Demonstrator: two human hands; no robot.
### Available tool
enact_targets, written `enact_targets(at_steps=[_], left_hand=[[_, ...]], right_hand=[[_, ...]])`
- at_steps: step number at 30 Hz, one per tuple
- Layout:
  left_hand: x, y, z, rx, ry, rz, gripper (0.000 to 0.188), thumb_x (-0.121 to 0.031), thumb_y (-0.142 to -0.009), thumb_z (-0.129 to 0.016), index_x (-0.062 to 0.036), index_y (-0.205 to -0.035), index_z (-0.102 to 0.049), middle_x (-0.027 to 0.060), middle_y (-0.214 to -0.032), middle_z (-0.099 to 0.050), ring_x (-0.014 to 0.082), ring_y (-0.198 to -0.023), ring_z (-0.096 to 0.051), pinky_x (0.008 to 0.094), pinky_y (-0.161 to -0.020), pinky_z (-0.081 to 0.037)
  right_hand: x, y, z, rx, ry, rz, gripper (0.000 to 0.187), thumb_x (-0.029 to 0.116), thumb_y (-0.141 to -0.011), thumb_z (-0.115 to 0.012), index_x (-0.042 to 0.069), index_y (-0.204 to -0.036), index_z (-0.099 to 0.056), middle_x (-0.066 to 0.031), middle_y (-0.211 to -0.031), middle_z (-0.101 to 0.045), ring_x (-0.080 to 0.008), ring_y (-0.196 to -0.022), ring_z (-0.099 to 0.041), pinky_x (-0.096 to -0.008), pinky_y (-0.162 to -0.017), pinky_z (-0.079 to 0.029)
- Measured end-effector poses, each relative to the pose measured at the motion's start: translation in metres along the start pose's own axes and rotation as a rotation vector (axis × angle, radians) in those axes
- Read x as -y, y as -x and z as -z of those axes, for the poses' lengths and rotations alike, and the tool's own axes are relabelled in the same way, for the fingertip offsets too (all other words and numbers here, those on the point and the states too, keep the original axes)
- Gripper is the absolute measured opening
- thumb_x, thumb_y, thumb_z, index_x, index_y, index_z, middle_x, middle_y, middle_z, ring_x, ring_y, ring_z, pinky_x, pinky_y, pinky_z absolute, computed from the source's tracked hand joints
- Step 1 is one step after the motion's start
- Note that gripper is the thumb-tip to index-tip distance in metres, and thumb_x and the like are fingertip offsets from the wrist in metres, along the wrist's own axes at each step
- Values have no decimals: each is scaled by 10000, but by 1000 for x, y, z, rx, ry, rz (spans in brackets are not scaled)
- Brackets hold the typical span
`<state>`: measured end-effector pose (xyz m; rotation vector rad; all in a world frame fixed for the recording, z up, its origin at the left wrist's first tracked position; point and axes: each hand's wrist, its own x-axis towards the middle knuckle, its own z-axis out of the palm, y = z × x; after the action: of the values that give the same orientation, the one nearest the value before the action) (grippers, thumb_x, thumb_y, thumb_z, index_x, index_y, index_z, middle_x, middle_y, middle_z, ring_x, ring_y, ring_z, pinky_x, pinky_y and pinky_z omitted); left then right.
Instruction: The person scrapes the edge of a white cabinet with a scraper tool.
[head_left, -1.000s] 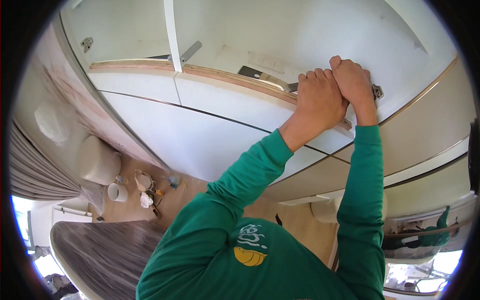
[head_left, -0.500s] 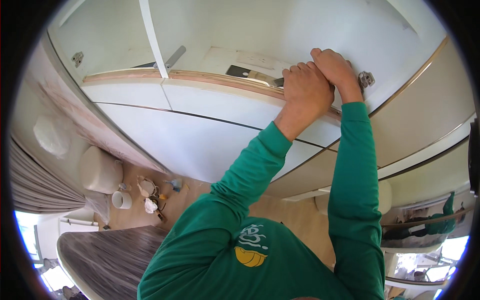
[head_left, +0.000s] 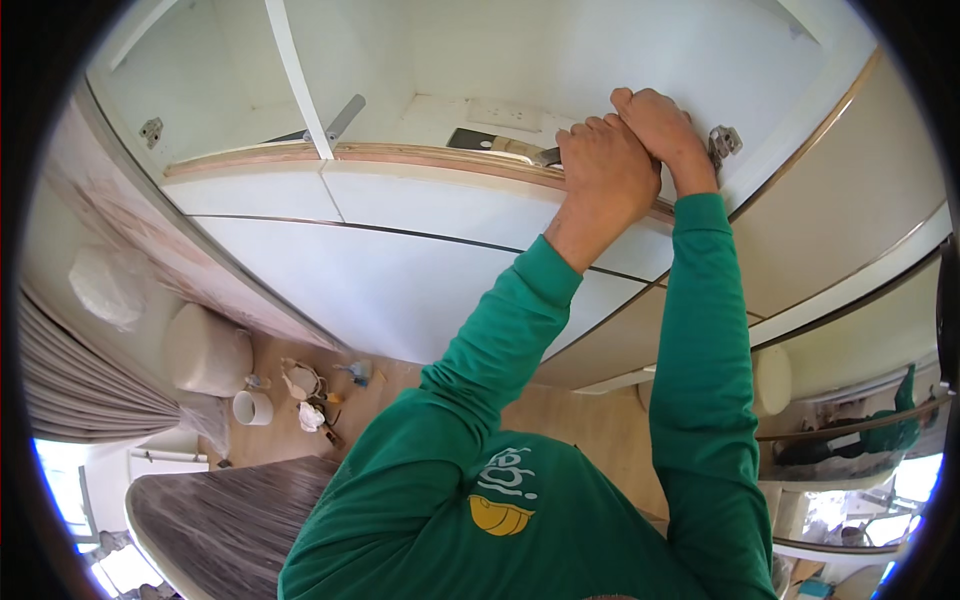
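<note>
My left hand (head_left: 612,165) is closed over the raw wood front edge (head_left: 430,158) of a white cabinet. From beside its thumb juts a short dark metal tool end (head_left: 547,157); the rest of that tool is hidden in the fist. My right hand (head_left: 655,122) is also closed and rests against the left, overlapping its knuckles. Whatever the right fingers grip, if anything, cannot be seen. Just left of the tool end, a putty knife (head_left: 472,139) with a dark blade and pale handle lies inside along the edge.
A metal hinge (head_left: 724,142) is fixed close to my right wrist, another hinge (head_left: 151,131) at the far left. A grey bar (head_left: 346,117) leans by the white divider (head_left: 298,75). Below stand a plastic-wrapped piece of furniture (head_left: 230,525), a white bucket (head_left: 253,407) and several loose items.
The whole view has shifted slightly. Both hands stay closed together at the same stretch of the cabinet edge, and slightly more of the metal tool end shows.
</note>
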<state>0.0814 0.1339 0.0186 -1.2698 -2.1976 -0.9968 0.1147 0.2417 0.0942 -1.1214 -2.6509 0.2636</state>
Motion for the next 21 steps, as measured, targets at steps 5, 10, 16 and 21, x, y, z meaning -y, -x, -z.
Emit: enact_targets(at_steps=[5,10,16,21], left_hand=[[-1,1,1,17,-23,-5,346,-369,-957,-680,-23,-951,-689,146,-894,-739,342,-846,-736,518,-755,-524],[2,4,1,-7,-31,-25,303,-330,-942,-673,-28,-933,-684,137,-875,-738,333,-815,-736,507,-744,-525],[6,9,0,-117,-12,-71,272,-302,-925,-689,-48,-832,-658,112,-752,-705,324,-668,-707,477,-633,-516],[7,12,-8,-186,-48,-92,268,-286,-921,-689,-63,-781,-639,98,-694,-674,306,-624,-693,461,-572,-494]], right_hand=[[-1,0,0,-46,68,23,520,399,-1036,-402,19,-1031,-757,-237,-1109,-777,-427,-1047,-701,-607,-1097,-422],[0,6,-1,-6,55,68,477,371,-1044,-403,34,-1003,-738,-226,-1087,-775,-438,-1047,-694,-639,-1084,-414],[-9,3,-11,-82,145,190,410,382,-1056,-424,28,-975,-613,-246,-934,-685,-447,-883,-597,-576,-908,-469],[-15,-1,-14,-61,121,238,398,368,-1055,-448,2,-931,-541,-249,-817,-602,-432,-773,-520,-518,-795,-463]])
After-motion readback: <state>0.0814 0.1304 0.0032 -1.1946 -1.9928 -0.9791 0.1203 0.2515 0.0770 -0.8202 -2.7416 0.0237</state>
